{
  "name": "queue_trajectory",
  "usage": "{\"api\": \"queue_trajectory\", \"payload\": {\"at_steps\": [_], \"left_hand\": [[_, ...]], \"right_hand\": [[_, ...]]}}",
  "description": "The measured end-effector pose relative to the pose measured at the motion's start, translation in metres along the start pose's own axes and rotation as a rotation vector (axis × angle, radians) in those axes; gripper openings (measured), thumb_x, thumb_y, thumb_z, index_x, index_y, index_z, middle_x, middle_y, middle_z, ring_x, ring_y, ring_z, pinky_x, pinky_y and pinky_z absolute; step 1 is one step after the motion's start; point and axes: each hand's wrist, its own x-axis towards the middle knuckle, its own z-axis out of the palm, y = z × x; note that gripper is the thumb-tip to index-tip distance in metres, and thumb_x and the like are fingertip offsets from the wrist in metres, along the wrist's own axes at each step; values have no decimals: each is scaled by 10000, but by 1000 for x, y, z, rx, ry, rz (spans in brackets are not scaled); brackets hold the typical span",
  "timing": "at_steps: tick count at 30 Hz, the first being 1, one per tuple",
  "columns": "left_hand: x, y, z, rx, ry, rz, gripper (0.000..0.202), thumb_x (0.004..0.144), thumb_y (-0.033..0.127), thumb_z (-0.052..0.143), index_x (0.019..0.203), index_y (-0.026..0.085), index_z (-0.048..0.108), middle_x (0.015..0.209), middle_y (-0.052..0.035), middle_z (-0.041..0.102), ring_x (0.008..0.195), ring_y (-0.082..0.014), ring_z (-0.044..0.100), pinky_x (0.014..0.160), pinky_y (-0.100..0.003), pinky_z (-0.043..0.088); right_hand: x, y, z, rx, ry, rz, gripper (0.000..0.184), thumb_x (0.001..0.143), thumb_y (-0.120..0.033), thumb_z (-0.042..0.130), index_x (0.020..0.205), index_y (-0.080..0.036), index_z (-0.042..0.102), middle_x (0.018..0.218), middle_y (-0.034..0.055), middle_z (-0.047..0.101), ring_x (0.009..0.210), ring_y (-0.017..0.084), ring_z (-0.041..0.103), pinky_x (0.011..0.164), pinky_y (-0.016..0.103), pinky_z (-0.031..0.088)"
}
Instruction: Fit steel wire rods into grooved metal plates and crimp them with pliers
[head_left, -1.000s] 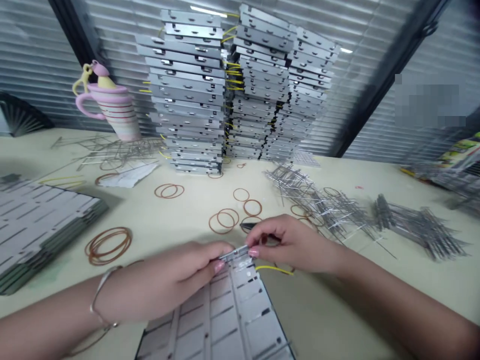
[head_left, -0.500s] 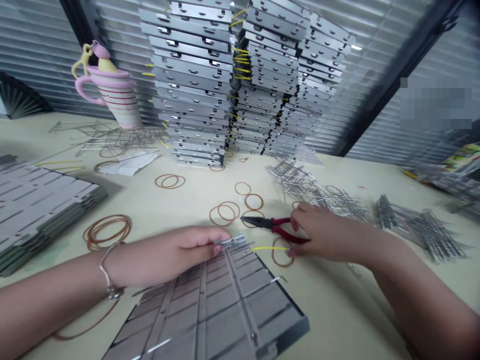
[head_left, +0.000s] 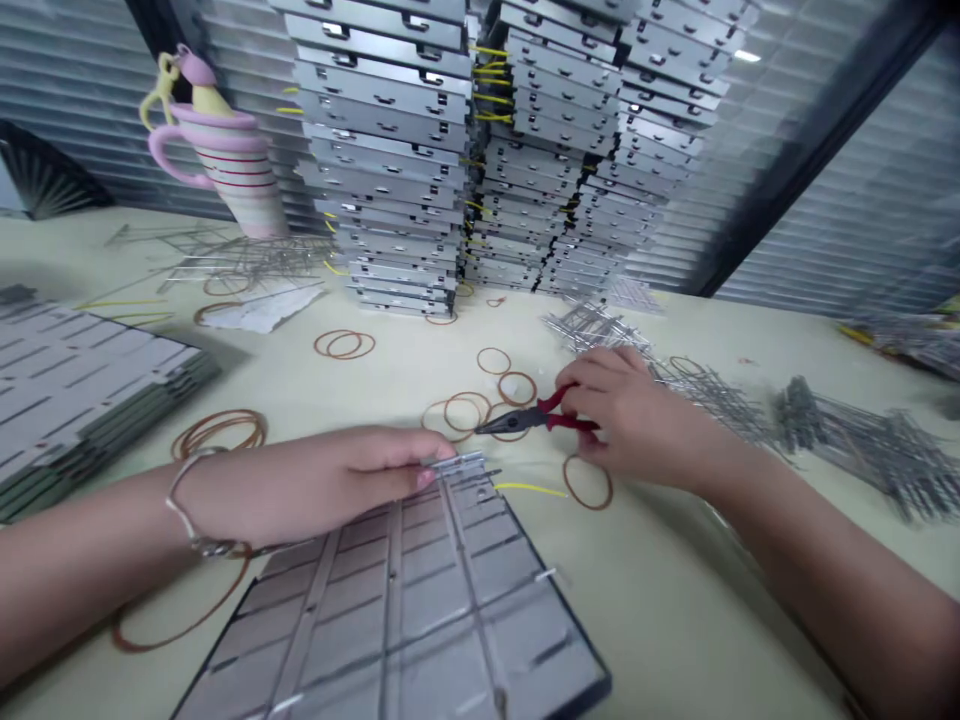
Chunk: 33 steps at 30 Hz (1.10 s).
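Note:
A grey metal panel (head_left: 420, 620) lies flat on the table in front of me. My left hand (head_left: 315, 485) rests on its far edge, fingers pressed together on a small metal strip (head_left: 457, 462) at the top corner. My right hand (head_left: 637, 415) is closed around the red handles of needle-nose pliers (head_left: 525, 418), lifted just above the table with the tips pointing left toward the strip. A short yellow tie (head_left: 529, 488) lies between the panel and the right hand.
Two tall stacks of metal panels (head_left: 480, 150) stand at the back. A pink striped mug (head_left: 225, 160) is back left. Several rubber bands (head_left: 345, 343) dot the table. Piles of wire clips (head_left: 825, 425) lie at right. Another panel stack (head_left: 82, 390) sits at left.
My right hand left the strip, reached to the pliers on the table, closed on their handles and lifted them. The left hand stayed on the panel's corner.

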Motion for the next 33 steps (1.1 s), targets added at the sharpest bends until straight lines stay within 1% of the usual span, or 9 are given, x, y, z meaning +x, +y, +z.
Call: {"api": "queue_trajectory", "payload": {"at_steps": [2,4,11,13,17,19,24,28,33], "left_hand": [[1,3,-3,-3,-53,11,308,950,291,367,1175,236,569,1172,29,618,1087,-157,539,966,-220,359],[3,4,-4,-24,-81,26,295,949,257,350,1138,204,570,1130,20,620,1054,-141,541,939,-198,367],[8,-1,-2,-17,-94,49,283,928,272,362,1077,157,574,1063,-12,614,1000,-161,532,901,-224,385],[8,-3,-2,-15,-89,55,296,923,284,366,1097,164,574,1080,-15,612,1004,-169,529,891,-232,394],[9,-8,-1,-14,-69,91,305,906,312,390,1104,191,588,1042,-8,620,963,-173,540,852,-233,413],[10,-8,-2,-6,-67,96,304,905,323,395,1097,200,596,1011,-5,624,944,-173,544,843,-233,415],[10,-5,-2,8,-72,71,297,903,324,400,1094,220,603,999,5,626,942,-171,547,834,-230,411],[10,-6,-3,-33,-107,77,295,913,303,386,1102,214,594,1043,3,624,971,-172,542,837,-230,408],[9,-5,-2,-45,-119,62,280,926,281,367,1069,190,590,1047,1,624,984,-170,539,860,-229,398]], "right_hand": [[-1,0,0,-3,122,-8,188,676,-46,566,821,-163,594,993,69,576,988,232,463,874,394,329],[-2,-2,-1,13,180,-26,185,678,-38,556,806,-169,576,1028,77,546,982,237,446,849,396,327],[-1,-16,3,43,148,-199,158,719,-73,572,811,-182,504,1025,72,552,979,243,441,830,394,320],[0,-18,9,63,167,-175,202,722,-57,557,877,-164,484,1006,87,561,963,230,452,829,376,337],[0,-20,16,14,135,-95,405,761,-90,534,1156,-98,449,1032,117,541,973,241,436,839,376,342],[-1,-21,16,-53,89,-84,421,786,-141,533,1200,-127,460,1038,105,529,978,255,419,837,390,327],[0,-21,14,-152,46,-67,275,746,-154,539,1018,-174,564,955,79,505,924,265,407,782,391,306],[2,-24,17,-233,64,-49,144,732,-136,543,872,-166,549,887,73,495,858,246,396,744,375,298],[4,-32,20,-275,76,-12,66,767,-165,513,832,-162,523,865,83,485,840,250,382,717,371,288]]}}
